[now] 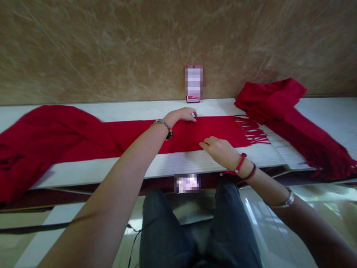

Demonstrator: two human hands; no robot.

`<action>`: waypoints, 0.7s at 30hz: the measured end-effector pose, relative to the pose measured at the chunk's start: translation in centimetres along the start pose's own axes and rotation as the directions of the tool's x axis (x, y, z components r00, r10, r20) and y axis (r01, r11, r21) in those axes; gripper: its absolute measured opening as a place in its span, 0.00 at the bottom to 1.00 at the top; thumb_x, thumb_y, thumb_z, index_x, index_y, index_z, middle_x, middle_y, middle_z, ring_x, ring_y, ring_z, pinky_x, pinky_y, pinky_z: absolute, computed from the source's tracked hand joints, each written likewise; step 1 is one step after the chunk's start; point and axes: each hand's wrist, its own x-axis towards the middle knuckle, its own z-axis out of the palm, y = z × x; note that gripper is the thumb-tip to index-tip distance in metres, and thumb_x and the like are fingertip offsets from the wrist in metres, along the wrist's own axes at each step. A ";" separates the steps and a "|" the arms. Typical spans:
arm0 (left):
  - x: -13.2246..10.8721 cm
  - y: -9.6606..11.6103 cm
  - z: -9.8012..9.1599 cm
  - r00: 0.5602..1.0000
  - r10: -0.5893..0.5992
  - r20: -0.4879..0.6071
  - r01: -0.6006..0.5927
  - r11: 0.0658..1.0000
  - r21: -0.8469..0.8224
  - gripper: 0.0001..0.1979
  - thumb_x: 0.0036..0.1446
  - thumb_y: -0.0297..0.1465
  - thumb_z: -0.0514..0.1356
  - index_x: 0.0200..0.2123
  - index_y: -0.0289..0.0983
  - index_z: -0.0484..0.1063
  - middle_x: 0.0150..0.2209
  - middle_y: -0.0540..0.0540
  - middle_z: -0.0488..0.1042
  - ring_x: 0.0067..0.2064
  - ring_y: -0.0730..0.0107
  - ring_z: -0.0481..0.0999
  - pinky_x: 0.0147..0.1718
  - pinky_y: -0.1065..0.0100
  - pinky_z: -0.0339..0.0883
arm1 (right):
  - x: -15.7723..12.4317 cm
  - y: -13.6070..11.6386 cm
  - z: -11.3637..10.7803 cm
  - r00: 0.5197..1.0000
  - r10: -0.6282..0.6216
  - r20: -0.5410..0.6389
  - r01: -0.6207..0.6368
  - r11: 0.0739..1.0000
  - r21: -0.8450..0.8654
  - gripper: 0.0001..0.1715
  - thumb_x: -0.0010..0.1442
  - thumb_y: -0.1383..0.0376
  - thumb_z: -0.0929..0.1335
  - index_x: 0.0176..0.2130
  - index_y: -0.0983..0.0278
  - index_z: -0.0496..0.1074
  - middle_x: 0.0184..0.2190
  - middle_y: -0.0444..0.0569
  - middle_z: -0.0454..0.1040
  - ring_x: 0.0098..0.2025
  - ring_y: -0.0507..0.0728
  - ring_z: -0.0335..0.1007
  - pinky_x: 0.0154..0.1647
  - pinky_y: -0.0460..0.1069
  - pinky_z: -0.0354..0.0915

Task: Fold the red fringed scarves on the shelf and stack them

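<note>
A long red scarf lies stretched flat along the white tabletop, with its fringe spread at the right end and its bulk heaped to the left. My left hand reaches over it to the far edge, its fingers bent and closed on the cloth there. At the near edge my right hand is closed too, fingertips at the scarf's border, palm hidden. Both hands work a little left of the fringe.
A second red scarf lies folded at the right, its fringed end hanging over the table's front edge. A blurred, phone-like upright thing leans on the brown marbled wall. The white table runs along that wall, above my knees.
</note>
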 end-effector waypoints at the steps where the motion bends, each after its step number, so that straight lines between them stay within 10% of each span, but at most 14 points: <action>1: 0.3 0.1 0.1 1.000 0.004 0.006 -0.004 1.000 -0.010 0.21 0.52 0.33 0.57 0.49 0.33 0.71 0.42 0.43 0.76 0.39 0.67 0.73 0.34 0.73 0.62 | -0.1 0.0 0.0 1.000 0.001 0.000 -0.001 1.000 0.001 0.18 0.62 0.74 0.58 0.48 0.68 0.70 0.41 0.56 0.73 0.42 0.58 0.68 0.33 0.49 0.62; 21: -0.4 -1.1 0.3 0.999 -0.039 -0.015 0.039 0.998 -0.046 0.20 0.53 0.30 0.55 0.49 0.31 0.72 0.43 0.42 0.76 0.39 0.68 0.73 0.34 0.74 0.62 | -0.5 0.3 0.8 0.993 -0.069 -0.098 0.069 0.998 -0.007 0.18 0.63 0.71 0.60 0.52 0.65 0.68 0.41 0.53 0.74 0.41 0.55 0.67 0.34 0.47 0.59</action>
